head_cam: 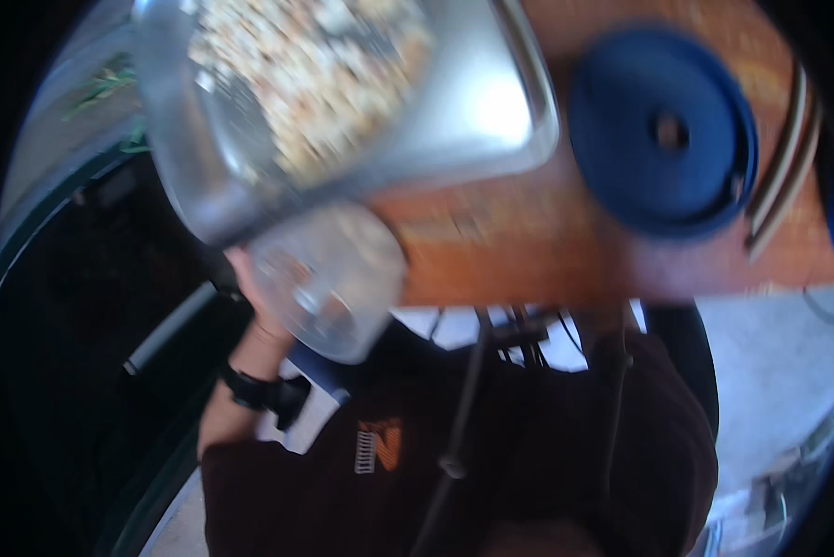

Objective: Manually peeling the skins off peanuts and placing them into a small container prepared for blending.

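My left hand (258, 296), with a black band on the wrist, holds a translucent plastic container (361, 299) by its left side. The container is slightly tilted and blurred; some pale and brownish bits show in or through it. Just above it, a stainless steel tray (473, 150) holds a heap of chopped pale food (319, 90), too blurred to name exactly. The tray's near edge overlaps the container's top in the picture. My right hand is not in view; before me on that side lies the reddish wooden table (500, 257) with a round blue lid or plate (626, 139).
Two curved light-coloured strips or handles (783, 174) lie right of the blue round piece. A dark open bin or crate (62, 306) stands at the left, with a grey bar (170, 327) by it. Green leaves (110, 80) show at upper left. Dark cables hang below the table edge.
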The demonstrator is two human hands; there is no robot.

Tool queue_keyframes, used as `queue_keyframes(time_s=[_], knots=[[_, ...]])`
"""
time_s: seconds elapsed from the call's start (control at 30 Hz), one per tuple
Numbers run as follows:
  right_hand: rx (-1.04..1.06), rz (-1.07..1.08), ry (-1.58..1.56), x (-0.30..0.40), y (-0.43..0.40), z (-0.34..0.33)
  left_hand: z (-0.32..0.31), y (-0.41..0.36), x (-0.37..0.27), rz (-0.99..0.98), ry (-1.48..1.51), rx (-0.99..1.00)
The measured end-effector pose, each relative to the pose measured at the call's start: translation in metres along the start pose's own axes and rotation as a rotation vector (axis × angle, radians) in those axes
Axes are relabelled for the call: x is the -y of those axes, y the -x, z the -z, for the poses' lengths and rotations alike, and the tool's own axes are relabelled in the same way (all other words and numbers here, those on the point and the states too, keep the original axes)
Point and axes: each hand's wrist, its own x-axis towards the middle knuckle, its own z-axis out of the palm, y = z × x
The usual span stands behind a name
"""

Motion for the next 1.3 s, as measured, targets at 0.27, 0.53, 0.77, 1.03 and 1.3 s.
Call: queue_keyframes(time_s=[0.27,0.53,0.77,1.03,1.3], knots=[[0.215,-0.091,-0.288,0.017,0.030,0.007,0.000,-0.012,0.001,-0.047,-0.003,-0.047],[0.396,-0.130,-0.440,0.003,0.021,-0.004,-0.002,0.004,-0.005,-0.040,-0.032,-0.065],[0.531,-0.173,-0.517,-0.003,-0.006,-0.028,-0.002,0.009,-0.014,0.006,-0.017,-0.047],[0.649,-0.201,-0.570,0.000,-0.022,-0.059,-0.006,0.008,-0.016,0.029,0.015,-0.009],[0.731,-0.214,-0.587,0.003,-0.032,-0.086,-0.001,0.012,-0.016,0.066,0.029,0.001]])
